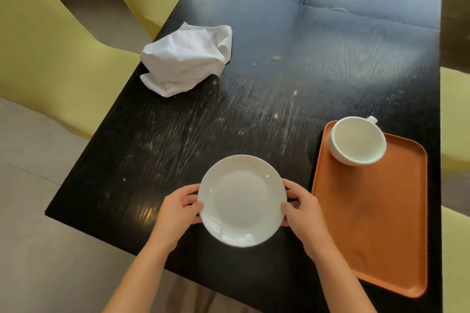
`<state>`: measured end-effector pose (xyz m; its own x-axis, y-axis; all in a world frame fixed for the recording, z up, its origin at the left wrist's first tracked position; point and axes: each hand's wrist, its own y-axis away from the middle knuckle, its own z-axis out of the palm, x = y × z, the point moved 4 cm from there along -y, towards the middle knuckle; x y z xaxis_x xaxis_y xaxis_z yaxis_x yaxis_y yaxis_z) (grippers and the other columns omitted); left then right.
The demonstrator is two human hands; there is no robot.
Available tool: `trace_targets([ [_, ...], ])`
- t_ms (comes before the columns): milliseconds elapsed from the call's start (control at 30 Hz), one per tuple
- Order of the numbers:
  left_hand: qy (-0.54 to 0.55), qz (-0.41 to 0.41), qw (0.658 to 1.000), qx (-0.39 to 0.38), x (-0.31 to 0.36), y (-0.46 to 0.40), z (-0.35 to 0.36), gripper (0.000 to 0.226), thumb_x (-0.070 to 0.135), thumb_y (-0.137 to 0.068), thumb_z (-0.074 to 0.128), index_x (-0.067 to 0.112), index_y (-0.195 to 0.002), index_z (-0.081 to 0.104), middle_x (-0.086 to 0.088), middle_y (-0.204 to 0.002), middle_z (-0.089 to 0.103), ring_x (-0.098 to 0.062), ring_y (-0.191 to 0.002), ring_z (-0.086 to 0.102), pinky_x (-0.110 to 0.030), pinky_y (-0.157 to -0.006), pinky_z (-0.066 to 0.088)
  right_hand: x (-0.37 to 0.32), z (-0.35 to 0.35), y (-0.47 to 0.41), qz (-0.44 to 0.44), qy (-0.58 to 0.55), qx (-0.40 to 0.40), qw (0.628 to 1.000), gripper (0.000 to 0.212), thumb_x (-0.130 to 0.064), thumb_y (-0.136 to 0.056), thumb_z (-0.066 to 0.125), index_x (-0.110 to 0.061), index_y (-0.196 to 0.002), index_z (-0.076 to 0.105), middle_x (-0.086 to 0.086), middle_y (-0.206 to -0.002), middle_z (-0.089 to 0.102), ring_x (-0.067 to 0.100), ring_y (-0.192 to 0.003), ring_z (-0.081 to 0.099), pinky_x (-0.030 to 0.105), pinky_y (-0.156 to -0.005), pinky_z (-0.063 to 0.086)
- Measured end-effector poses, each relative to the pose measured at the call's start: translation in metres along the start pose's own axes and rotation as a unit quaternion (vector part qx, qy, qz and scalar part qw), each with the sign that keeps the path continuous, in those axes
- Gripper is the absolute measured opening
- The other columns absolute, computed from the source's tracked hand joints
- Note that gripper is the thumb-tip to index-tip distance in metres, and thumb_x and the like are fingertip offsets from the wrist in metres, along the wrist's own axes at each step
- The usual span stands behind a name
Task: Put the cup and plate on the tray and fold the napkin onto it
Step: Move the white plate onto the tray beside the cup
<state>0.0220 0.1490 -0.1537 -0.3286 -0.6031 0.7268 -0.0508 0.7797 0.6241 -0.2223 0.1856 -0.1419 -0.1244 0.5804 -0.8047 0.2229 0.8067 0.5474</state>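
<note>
Both my hands grip a white plate [242, 200] by its opposite edges, left hand [178, 208] and right hand [304, 208], near the front of a dark table [254, 109]. Just to the right lies an orange tray [376, 223] with the cup [357, 140] already at its far end. I judge it best to carry the plate level onto the bare near part, clear of the cup. A crumpled napkin [185, 58] waits far left.

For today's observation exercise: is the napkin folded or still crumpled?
Crumpled. The napkin lies in a loose, creased heap at the table's far left edge, with no neat folds, away from the tray.
</note>
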Motion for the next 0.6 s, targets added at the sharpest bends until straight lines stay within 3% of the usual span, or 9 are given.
trace_targets([
  [67, 0.021, 0.008, 1.0, -0.011, 0.009, 0.002, 0.009, 0.04, 0.004, -0.084, 0.063, 0.042, -0.096, 0.058, 0.026, -0.082, 0.07, 0.008, -0.078, 0.066, -0.011, -0.048, 0.05, -0.001, -0.019, 0.005, -0.011, -0.04, 0.01, 0.999, 0.049, -0.002, -0.085, 0.06, -0.045, -0.107, 0.06, -0.013, -0.099, 0.066, 0.004, -0.085, 0.067, 0.025, -0.058, 0.058],
  [133, 0.03, 0.027, 0.999, -0.036, 0.021, 0.004, 0.027, 0.044, 0.004, -0.084, 0.063, 0.047, -0.092, 0.058, 0.028, -0.084, 0.07, 0.009, -0.08, 0.065, -0.01, -0.049, 0.05, 0.002, -0.045, 0.013, -0.025, -0.047, 0.04, 0.998, 0.049, -0.002, -0.084, 0.061, -0.042, -0.112, 0.061, -0.014, -0.1, 0.067, 0.0, -0.089, 0.064, 0.022, -0.059, 0.057],
  [300, 0.006, 0.079, 0.989, -0.124, 0.049, 0.014, 0.096, 0.052, 0.005, -0.084, 0.063, 0.057, -0.085, 0.062, 0.021, -0.089, 0.07, 0.005, -0.081, 0.067, -0.01, -0.053, 0.05, 0.025, -0.113, 0.035, -0.014, -0.036, 0.142, 0.989, 0.044, -0.007, -0.083, 0.065, -0.037, -0.116, 0.06, -0.015, -0.107, 0.065, 0.01, -0.098, 0.06, 0.025, -0.067, 0.056],
  [400, -0.014, 0.096, 0.983, -0.159, 0.053, 0.019, 0.134, 0.049, 0.006, -0.084, 0.063, 0.054, -0.095, 0.061, 0.011, -0.095, 0.068, -0.002, -0.079, 0.069, -0.011, -0.056, 0.051, 0.044, -0.141, 0.045, 0.018, -0.055, 0.176, 0.983, 0.044, -0.005, -0.084, 0.064, -0.03, -0.12, 0.058, -0.007, -0.11, 0.064, 0.013, -0.098, 0.059, 0.025, -0.065, 0.055],
  [500, -0.033, 0.096, 0.979, -0.175, 0.05, 0.025, 0.159, 0.04, 0.008, -0.085, 0.063, 0.039, -0.11, 0.062, 0.01, -0.099, 0.067, -0.004, -0.08, 0.07, -0.014, -0.059, 0.054, 0.057, -0.156, 0.053, 0.032, -0.069, 0.193, 0.978, 0.046, -0.002, -0.084, 0.063, -0.026, -0.121, 0.057, -0.003, -0.111, 0.062, 0.016, -0.098, 0.059, 0.028, -0.064, 0.057],
  [600, -0.045, 0.108, 0.978, -0.172, 0.05, 0.029, 0.172, 0.042, 0.008, -0.085, 0.063, 0.043, -0.107, 0.062, 0.013, -0.095, 0.067, -0.003, -0.078, 0.07, -0.012, -0.057, 0.052, 0.066, -0.165, 0.058, 0.032, -0.084, 0.197, 0.976, 0.046, -0.001, -0.083, 0.063, -0.027, -0.121, 0.057, -0.008, -0.107, 0.062, 0.012, -0.096, 0.06, 0.021, -0.06, 0.056],
])
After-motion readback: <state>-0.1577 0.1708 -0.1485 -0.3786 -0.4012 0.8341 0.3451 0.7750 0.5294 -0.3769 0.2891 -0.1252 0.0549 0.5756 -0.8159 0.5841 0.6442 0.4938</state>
